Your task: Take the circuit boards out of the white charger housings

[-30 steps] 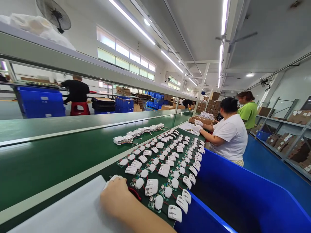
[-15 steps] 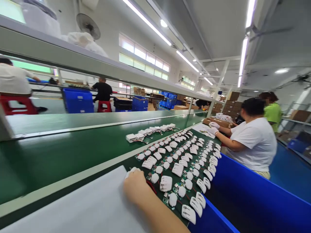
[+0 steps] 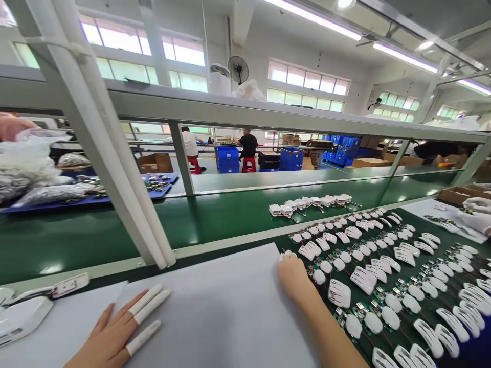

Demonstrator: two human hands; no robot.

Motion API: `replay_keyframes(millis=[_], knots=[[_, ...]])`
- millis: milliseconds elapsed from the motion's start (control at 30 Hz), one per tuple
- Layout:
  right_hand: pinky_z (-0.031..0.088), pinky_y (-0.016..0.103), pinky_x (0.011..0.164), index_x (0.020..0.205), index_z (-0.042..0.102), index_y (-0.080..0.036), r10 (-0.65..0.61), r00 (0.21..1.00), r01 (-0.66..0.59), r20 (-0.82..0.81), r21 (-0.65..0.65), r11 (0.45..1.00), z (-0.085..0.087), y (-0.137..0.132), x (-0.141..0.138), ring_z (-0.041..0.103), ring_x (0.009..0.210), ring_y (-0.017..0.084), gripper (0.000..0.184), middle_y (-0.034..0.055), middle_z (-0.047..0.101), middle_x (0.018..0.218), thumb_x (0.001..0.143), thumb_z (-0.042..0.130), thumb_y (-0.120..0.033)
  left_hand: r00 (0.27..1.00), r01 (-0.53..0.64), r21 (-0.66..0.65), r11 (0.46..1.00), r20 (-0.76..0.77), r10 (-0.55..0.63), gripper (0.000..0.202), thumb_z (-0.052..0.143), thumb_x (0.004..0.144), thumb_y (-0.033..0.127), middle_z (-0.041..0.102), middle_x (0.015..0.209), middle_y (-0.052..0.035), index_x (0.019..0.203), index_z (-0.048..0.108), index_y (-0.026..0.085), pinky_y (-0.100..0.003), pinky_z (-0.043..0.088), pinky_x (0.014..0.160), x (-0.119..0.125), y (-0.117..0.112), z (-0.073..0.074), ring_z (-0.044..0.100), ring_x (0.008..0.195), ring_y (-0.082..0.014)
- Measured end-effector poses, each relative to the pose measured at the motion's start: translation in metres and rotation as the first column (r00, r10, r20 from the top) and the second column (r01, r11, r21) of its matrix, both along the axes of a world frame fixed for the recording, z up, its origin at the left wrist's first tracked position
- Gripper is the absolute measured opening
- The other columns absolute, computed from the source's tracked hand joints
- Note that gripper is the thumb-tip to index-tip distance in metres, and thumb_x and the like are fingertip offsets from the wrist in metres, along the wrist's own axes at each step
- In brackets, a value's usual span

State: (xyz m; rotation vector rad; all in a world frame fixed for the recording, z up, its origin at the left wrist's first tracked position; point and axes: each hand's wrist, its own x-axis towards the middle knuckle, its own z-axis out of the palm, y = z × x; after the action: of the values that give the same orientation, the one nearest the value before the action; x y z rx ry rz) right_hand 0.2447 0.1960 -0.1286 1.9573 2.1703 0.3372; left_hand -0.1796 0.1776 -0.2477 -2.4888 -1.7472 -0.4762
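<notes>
My left hand (image 3: 118, 329) lies flat on a large white sheet (image 3: 215, 301), fingers spread, with white finger cots on several fingertips. At the sheet's far right corner my right hand (image 3: 292, 276) is closed, its fingers curled; whatever they hold is hidden. Just right of it are rows of small green circuit boards with round white parts (image 3: 353, 325), wired to white plug casings (image 3: 339, 294). Left of my left hand rest a white casing (image 3: 25, 319) and a white piece with a printed label (image 3: 71, 285).
A green belt (image 3: 215, 225) runs behind the sheet, carrying a row of white parts (image 3: 303, 204). A slanted white post (image 3: 115, 153) rises at left, near bagged parts on a blue tray (image 3: 153, 191). At right, a co-worker's gloved hand (image 3: 475, 220) is over white paper.
The view has swung left, bringing my left hand, the slanted post and the left-side casings into sight. My right hand stays closed at the sheet's corner.
</notes>
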Motion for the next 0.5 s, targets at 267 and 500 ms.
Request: replay_keyframes(millis=[267, 500], knots=[[0.033, 0.057, 0.109, 0.104, 0.069, -0.014, 0.329, 0.919, -0.294, -0.216, 0.179, 0.939, -0.008, -0.01, -0.043, 0.059, 0.111, 0.028, 0.016, 0.0096, 0.069, 0.106, 0.094, 0.064, -0.026, 0.997, 0.048, 0.017, 0.999, -0.06, -0.047, 0.041, 0.042, 0.083, 0.034, 0.067, 0.124, -0.0062, 0.116, 0.065, 0.026, -0.042, 0.053, 0.099, 0.013, -0.009, 0.045, 0.063, 0.115, -0.0282], [0.044, 0.038, 0.104, 0.113, 0.065, -0.013, 0.775, 0.558, -0.713, -0.297, 0.305, 0.631, -0.044, -0.009, -0.081, 0.05, 0.123, 0.028, 0.034, 0.0134, 0.065, 0.12, 0.091, 0.061, -0.039, 0.871, -0.071, -0.283, 0.957, -0.485, -0.079, 0.026, 0.039, 0.073, 0.009, 0.071, 0.087, -0.0086, 0.075, 0.063, 0.019, -0.037, 0.051, 0.077, 0.119, 0.046, 0.167, 0.068, 0.087, -0.0282]])
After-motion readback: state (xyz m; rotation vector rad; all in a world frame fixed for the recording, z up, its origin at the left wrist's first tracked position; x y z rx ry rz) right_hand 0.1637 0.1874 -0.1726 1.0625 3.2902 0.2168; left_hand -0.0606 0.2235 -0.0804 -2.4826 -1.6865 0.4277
